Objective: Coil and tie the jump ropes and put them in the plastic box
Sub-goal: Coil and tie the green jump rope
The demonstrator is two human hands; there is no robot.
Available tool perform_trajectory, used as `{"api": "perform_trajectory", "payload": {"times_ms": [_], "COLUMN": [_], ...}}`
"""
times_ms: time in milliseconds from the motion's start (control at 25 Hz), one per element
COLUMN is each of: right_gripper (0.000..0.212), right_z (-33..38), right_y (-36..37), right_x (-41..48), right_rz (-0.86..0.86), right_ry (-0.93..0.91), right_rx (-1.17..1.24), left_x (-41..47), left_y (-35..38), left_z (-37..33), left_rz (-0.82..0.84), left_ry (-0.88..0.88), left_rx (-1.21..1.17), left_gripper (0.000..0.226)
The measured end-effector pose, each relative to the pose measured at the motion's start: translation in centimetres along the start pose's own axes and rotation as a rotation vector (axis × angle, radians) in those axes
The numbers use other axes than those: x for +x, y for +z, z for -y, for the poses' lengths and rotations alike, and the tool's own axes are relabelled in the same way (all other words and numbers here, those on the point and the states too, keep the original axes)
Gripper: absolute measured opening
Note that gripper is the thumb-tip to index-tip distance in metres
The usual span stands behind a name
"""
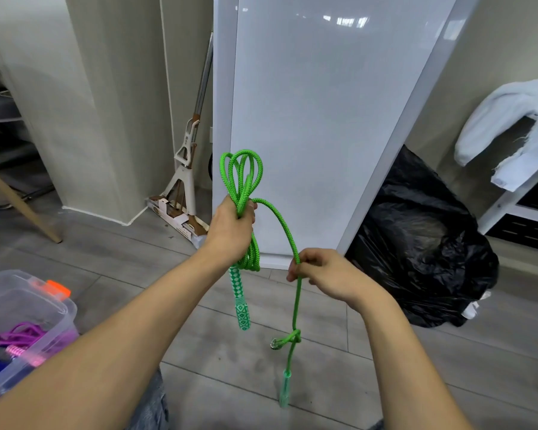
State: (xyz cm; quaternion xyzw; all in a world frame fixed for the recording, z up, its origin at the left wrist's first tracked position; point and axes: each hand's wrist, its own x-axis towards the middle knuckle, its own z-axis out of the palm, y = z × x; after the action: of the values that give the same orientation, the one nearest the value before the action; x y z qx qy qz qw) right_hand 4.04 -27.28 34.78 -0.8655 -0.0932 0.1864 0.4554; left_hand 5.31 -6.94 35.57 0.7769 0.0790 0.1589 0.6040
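Note:
My left hand grips a bundle of green jump rope; several loops stick up above the fist and more hang below it. One green-and-white patterned handle dangles under that hand. A loose strand arcs from the fist to my right hand, which pinches it. Below the right hand the strand hangs straight, carries a knot and ends in the second handle near the floor. The clear plastic box with an orange latch sits at lower left and holds purple, pink and blue ropes.
A tall white panel leans upright straight ahead. A full black rubbish bag sits on the floor to the right, beside a white shelf with a pale cloth. A mop leans in the corner; a wooden leg stands left.

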Motion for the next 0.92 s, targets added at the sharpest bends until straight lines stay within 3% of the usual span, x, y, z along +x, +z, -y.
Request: {"api": "perform_trajectory", "payload": {"times_ms": [240,440,560,720,920], "right_gripper": [0.020,0.024,0.021,0.025,0.018], "right_z": [-4.4,-8.4,-9.3,-6.1,-2.5], "right_y": [2.6,6.2,6.3,4.0,1.4], "right_x": [1.9,3.3,3.9,4.1,2.3], "right_rz": [0.289,0.271,0.146,-0.012,0.026], "right_ry": [0.143,0.199,0.229,0.135,-0.018], "right_rx": [-0.297,-0.501,-0.317,0.119,0.277], "left_x": [0.4,1.2,1.7,1.4,0.3], "left_y": [0.0,-1.2,-1.8,-1.5,-1.3], "left_z": [-0.2,-0.1,0.2,0.9,0.7], "left_rz": [-0.009,-0.154,-0.163,-0.005,0.246], "left_ry": [-0.038,-0.074,-0.064,-0.063,-0.096], "left_rx": [-0.265,-0.339,-0.278,0.011,0.114], "left_gripper": [0.020,0.021,0.020,0.024,0.022]}}
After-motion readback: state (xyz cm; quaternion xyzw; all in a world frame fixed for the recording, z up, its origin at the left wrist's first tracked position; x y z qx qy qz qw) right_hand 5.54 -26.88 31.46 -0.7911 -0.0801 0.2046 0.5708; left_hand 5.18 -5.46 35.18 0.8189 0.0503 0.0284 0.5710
